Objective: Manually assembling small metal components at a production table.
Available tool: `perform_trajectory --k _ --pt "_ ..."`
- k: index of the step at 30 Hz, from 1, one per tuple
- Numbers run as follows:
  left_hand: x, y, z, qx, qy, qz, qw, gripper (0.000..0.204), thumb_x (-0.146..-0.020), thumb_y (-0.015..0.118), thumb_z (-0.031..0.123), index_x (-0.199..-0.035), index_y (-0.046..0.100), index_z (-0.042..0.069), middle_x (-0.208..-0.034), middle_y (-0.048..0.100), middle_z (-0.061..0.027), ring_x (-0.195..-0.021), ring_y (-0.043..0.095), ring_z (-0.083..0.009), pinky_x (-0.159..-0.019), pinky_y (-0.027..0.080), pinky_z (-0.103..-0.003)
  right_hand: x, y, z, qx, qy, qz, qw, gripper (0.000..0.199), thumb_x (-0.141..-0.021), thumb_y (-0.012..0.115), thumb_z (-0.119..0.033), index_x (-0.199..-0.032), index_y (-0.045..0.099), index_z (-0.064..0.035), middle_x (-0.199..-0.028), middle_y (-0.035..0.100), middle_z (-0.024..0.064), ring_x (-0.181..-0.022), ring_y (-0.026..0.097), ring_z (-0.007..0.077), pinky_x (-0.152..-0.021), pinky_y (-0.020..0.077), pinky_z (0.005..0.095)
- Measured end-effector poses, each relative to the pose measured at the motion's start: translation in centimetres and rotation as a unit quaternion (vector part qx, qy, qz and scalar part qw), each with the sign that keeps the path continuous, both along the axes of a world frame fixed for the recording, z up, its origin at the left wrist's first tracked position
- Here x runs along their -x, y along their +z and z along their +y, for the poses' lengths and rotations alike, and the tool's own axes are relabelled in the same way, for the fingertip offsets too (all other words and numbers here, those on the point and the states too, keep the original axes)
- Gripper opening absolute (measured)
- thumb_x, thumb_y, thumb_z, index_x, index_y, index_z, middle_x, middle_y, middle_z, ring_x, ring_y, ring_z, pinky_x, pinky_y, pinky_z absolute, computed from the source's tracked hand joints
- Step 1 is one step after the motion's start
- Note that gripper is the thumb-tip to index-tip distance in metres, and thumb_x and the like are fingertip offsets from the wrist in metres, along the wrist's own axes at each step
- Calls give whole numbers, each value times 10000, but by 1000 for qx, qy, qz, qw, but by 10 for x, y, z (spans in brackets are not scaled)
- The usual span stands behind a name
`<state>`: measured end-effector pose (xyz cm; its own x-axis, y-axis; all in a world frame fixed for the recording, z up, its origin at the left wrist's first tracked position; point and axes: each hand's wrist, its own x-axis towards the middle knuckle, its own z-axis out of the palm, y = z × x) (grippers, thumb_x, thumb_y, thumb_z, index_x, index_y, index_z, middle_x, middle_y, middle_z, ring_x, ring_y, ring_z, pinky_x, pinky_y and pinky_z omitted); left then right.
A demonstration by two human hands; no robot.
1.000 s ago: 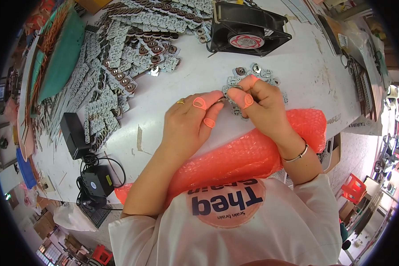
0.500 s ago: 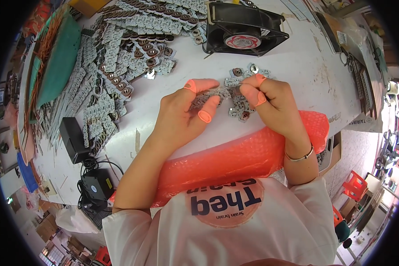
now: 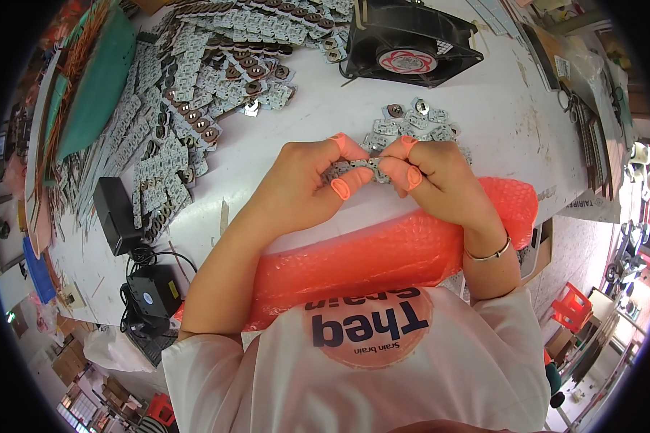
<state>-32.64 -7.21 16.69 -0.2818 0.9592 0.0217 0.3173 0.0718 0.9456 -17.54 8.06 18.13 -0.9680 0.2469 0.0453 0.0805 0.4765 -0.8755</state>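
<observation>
My left hand and my right hand meet above the middle of the table, with pinkish-orange finger cots on the thumbs and forefingers. Between them is a short strip of small circuit boards. The left thumb and forefinger pinch it, and its other end is gripped by the right fingertips, which hide part of it. Just beyond the right hand lies a small pile of separate circuit boards, some bearing round brown or silver parts.
A big heap of circuit board strips covers the far left. A black fan stands at the back. Red bubble wrap lies along the near edge. At left are a black box, a power adapter and a teal basin.
My hands have come closer together, and the right fingertips now grip the strip beside the left ones. The view has shifted slightly, moving the fan and heap a little in the picture.
</observation>
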Motion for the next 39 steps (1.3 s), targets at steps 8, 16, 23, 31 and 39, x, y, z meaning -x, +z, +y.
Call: perform_trajectory --k 8,16,23,31,39 --pt "-3 10 1 -26 1 -252 967 127 -894 612 89 -1000 593 23 -812 627 -36 -617 547 -86 -548 452 -219 -3 6 1 426 -79 -13 901 208 -970 509 -198 -881 557 -15 -646 458 -42 -541 412 37 -494 357 200" --pt "-14 2 8 -97 68 103 988 177 -846 645 55 -1005 585 3 -863 663 -92 -753 659 -149 -670 535 -274 1 -8 -6 85 -127 84 985 168 -948 538 -152 -829 553 -34 -628 468 -43 -523 396 24 -466 330 199" --pt "-20 -9 13 -132 124 131 975 179 -815 652 31 -966 559 8 -768 637 -128 -630 637 -243 -555 514 -318 3 -9 -9 67 -159 64 983 129 -926 559 -110 -840 579 -16 -604 484 -40 -535 419 23 -476 370 202" --pt "-16 -9 6 -165 115 249 947 215 -802 676 4 -994 578 8 -835 666 -94 -687 658 -205 -609 533 -286 8 -8 -16 95 -170 53 980 138 -924 564 -121 -837 584 -15 -606 492 -35 -527 435 23 -467 374 199" --pt "-14 -10 5 -170 152 150 962 197 -814 653 -5 -1008 633 17 -863 631 -95 -704 625 -189 -627 514 -276 2 -4 0 117 -163 17 979 140 -895 611 -117 -822 618 3 -617 524 -18 -549 482 46 -484 388 209"
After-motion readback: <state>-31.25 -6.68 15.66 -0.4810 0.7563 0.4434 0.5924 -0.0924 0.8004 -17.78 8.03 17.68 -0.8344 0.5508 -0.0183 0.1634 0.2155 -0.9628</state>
